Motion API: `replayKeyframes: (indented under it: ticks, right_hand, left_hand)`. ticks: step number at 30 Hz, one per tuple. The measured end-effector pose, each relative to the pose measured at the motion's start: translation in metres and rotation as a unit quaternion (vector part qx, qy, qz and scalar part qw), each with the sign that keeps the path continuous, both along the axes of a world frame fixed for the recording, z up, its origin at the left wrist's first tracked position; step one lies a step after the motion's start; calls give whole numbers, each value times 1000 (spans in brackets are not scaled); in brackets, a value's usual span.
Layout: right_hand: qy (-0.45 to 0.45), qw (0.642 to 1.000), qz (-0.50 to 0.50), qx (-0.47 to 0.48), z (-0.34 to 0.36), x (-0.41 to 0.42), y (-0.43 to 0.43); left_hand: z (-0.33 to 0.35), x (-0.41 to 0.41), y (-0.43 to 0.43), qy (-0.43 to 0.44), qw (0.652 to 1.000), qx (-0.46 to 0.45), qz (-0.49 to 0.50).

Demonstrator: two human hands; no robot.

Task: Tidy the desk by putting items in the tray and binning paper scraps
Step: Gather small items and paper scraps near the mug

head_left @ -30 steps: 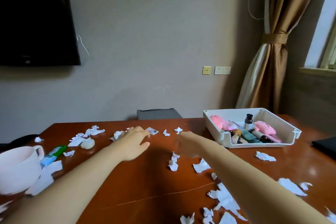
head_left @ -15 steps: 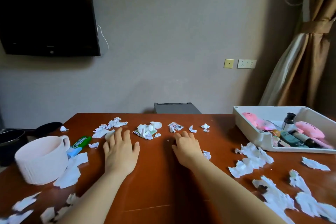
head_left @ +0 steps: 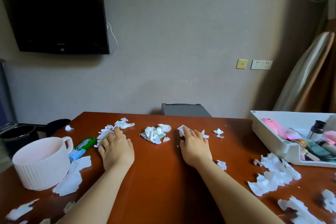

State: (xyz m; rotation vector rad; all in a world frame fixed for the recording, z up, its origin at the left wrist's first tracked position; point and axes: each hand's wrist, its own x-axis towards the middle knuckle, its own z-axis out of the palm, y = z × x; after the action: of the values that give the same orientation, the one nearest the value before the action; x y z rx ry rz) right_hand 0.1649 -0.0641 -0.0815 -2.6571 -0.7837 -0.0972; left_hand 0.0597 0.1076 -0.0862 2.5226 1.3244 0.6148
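Observation:
White paper scraps lie all over the brown desk [head_left: 160,178]. My left hand [head_left: 117,148] lies flat, palm down, its fingertips on a cluster of scraps [head_left: 116,128] at the far left. My right hand [head_left: 195,144] is also flat and spread, fingertips touching small scraps [head_left: 181,130] near the far edge. Between the hands sits a crumpled pile [head_left: 156,132] with a green-printed piece. The white tray [head_left: 269,138] at the right holds pink toys and small bottles. A green and blue pack [head_left: 82,146] lies beside a pale pink cup [head_left: 41,162].
Larger torn sheets [head_left: 272,174] lie in front of the tray and along the near right edge. A dark bin [head_left: 17,133] stands on the floor to the left. A grey chair back [head_left: 185,110] shows behind the desk.
Both hands slid forward across the desk onto the far scraps. The view has moved closer and turned left, pushing the tray towards the right edge.

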Motion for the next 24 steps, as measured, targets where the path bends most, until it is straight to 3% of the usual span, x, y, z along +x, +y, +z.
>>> replayKeyframes:
  ticks: [5,10,17,21,24]
  right_hand:
    - [-22,999,-11,22,2,-4,-3]
    - [-24,999,-28,26,1,-7,-5]
    - [-31,997,-57,36,-4,-17,-13]
    - [-38,998,-44,32,-4,-25,-17]
    - [-47,998,-31,35,-3,-29,-21]
  left_hand:
    - [0,-2,1,-54,998,-21,-22]
    - [0,-7,-4,-154,973,-81,-154]
    - [-1,-21,-15,-157,935,-116,-296]
    - [-1,-30,-24,-146,924,-146,-321]
    - [-1,-36,-28,-144,940,-100,-292]
